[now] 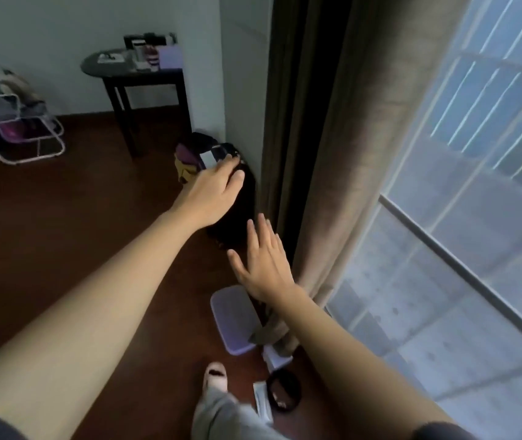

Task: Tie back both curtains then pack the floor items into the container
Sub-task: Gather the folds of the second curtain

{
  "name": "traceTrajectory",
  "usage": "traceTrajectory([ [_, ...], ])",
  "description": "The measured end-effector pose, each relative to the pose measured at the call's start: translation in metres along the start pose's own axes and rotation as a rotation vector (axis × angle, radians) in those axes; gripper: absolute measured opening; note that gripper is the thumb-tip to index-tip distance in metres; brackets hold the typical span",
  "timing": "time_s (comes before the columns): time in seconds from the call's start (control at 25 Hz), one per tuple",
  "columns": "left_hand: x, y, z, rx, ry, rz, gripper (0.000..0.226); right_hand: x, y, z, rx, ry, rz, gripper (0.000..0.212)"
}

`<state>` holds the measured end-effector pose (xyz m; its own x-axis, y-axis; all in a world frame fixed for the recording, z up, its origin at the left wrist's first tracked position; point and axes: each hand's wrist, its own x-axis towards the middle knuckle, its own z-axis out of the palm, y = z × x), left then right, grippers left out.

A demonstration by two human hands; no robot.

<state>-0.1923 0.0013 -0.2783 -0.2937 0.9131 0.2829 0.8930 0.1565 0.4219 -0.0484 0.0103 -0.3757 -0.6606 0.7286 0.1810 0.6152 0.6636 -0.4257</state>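
A tan curtain [348,154] hangs straight down beside the window, its hem bunched on the floor. My left hand [212,193] reaches toward the wall corner with fingers extended over a dark object [237,214] on the floor. My right hand [264,258] is spread flat, palm down, just left of the curtain and holding nothing. On the floor below lie a purple-lidded container [232,315], a black round item [283,393] and white packets [261,400].
A pile of dark, purple and yellow things [194,157] sits at the wall corner. A dark round table [139,71] with small items stands behind it. A folding chair [18,122] is at far left. My foot [216,376] stands near the floor items.
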Motion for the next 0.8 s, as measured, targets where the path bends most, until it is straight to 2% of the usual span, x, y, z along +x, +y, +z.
traceTrajectory([
  [0.12, 0.070, -0.044, 0.011, -0.047, 0.005, 0.093, 0.044, 0.081, 0.004, 0.036, 0.058, 0.056, 0.145, 0.071],
  [0.2, 0.115, -0.070, 0.011, -0.093, -0.063, 0.117, 0.041, 0.133, 0.003, 0.046, 0.095, 0.098, 0.241, 0.071],
  [0.32, 0.169, -0.102, 0.002, -0.115, -0.193, 0.163, 0.044, 0.194, -0.002, 0.037, 0.156, 0.144, 0.341, 0.073],
  [0.48, 0.239, -0.114, -0.016, -0.235, -0.165, 0.218, 0.038, 0.256, 0.004, 0.018, 0.148, 0.323, 0.460, 0.077],
  [0.64, 0.307, -0.100, -0.012, -0.326, -0.166, 0.487, 0.035, 0.290, 0.010, 0.000, -0.056, 0.457, 0.581, 0.072],
  [0.72, 0.333, -0.087, 0.000, -0.397, -0.206, 0.676, 0.039, 0.297, 0.016, -0.001, -0.094, 0.429, 0.647, 0.074],
  [0.8, 0.353, -0.072, 0.015, -0.458, -0.253, 0.732, 0.045, 0.306, 0.019, 0.000, -0.122, 0.394, 0.700, 0.075],
])
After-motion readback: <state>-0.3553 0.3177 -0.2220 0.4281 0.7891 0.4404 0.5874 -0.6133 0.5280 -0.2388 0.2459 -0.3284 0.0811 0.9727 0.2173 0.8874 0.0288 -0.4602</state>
